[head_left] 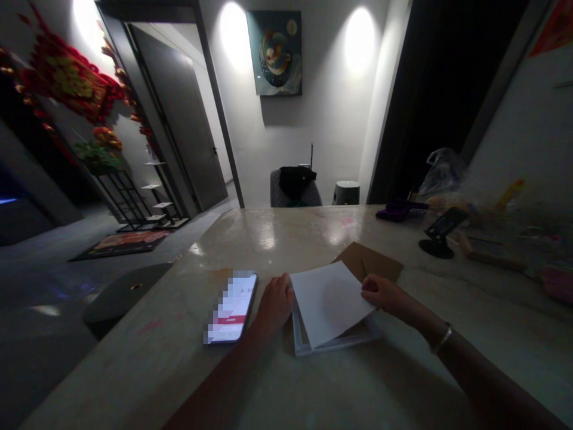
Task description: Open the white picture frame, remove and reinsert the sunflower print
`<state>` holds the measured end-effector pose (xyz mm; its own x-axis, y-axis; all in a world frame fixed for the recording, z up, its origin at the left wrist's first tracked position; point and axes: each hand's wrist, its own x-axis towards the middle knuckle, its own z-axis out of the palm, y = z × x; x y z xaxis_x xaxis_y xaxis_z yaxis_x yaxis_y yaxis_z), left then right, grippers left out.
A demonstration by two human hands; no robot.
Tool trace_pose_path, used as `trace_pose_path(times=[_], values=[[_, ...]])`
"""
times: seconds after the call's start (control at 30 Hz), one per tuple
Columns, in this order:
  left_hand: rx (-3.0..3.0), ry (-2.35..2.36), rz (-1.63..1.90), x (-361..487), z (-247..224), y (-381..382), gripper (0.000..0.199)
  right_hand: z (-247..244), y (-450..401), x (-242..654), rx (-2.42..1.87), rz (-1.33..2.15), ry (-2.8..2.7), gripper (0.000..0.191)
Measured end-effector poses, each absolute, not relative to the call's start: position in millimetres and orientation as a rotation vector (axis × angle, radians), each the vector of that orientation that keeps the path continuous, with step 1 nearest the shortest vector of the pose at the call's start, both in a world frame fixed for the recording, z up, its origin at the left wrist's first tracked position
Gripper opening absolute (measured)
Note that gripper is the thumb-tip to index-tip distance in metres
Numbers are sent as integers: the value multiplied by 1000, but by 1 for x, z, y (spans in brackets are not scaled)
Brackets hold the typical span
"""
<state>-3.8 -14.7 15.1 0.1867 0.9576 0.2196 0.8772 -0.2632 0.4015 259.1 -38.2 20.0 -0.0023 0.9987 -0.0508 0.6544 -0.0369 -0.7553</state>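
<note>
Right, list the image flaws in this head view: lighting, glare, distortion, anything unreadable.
Head view: the pools of light on the back wall blow out to white, the stone counter throws glossy glare near its far edge, the phone screen is pixelated, the wide lens makes door frames lean, and the left of the room sinks into deep shadow.

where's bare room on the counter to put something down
The marble counter is bare beyond the phone and brown envelope, up to the far edge, and along the near edge below the white frame. It's crowded at the far right, around the black stand, purple item and plastic bag.
</note>
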Motion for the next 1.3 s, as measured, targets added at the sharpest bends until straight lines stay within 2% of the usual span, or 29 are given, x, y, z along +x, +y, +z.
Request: trace_pose_path(times=[0.13,0.33,0.5,0.8,1.13,1.3], values=[[2147,1660,665,-8,24,-20,30,28,-41,254,-1781,940,-1569,2],[2124,1531,603,-6,30,-27,37,35,-49,248,-1755,1093,-1629,4],[2113,1471,678,-6,27,-26,35,38,-50,251,-1674,1263,-1562,4],[2111,1499,675,-6,25,-24,29,37,-49,256,-1411,1646,-1181,19],[2102,1535,673,-6,26,-26,35,30,-52,242,-1682,1433,-1504,4],[2088,1633,619,-7,21,-23,42,28,-54,240,-1635,1279,-1737,4]])
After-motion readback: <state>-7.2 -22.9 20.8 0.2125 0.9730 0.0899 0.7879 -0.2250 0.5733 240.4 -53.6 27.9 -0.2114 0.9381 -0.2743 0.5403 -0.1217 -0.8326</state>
